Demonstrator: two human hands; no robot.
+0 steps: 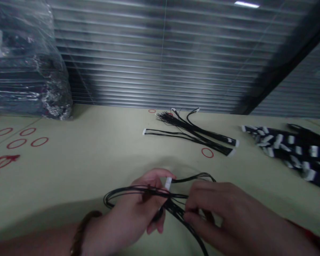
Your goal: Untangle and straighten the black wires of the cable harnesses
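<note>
- Far left, a plastic-wrapped bundle (29,67) sits on the tabletop (96,149), its contents hard to make out through the glare. Red marker circles (16,137) are drawn on the surface nearby.
- A dark beaded bracelet (81,231) circles the left wrist. The left hand (130,213) has a closed grip on a black wire harness (152,192), with a white connector (168,183) standing just above the fingers. The connector's end is partly hidden, so its seating cannot be judged.
- The right hand (229,213) is closed on the same harness, pinching strands beside the left hand. Its fingers cover the wires there, and the strands cannot be counted or traced through the tangle.
- Handling is likely cleanest with the pinch close to the connector and the strands separated gently, without a hard pull at the joint.
- Beyond the hands, two more harnesses (194,131) lie together, with loose wire ends fanned at their left.
- Far right, a heap of harnesses with white connectors (290,153) runs out of the frame. A red cuff (306,231) shows at the lower edge, behind the right hand.
</note>
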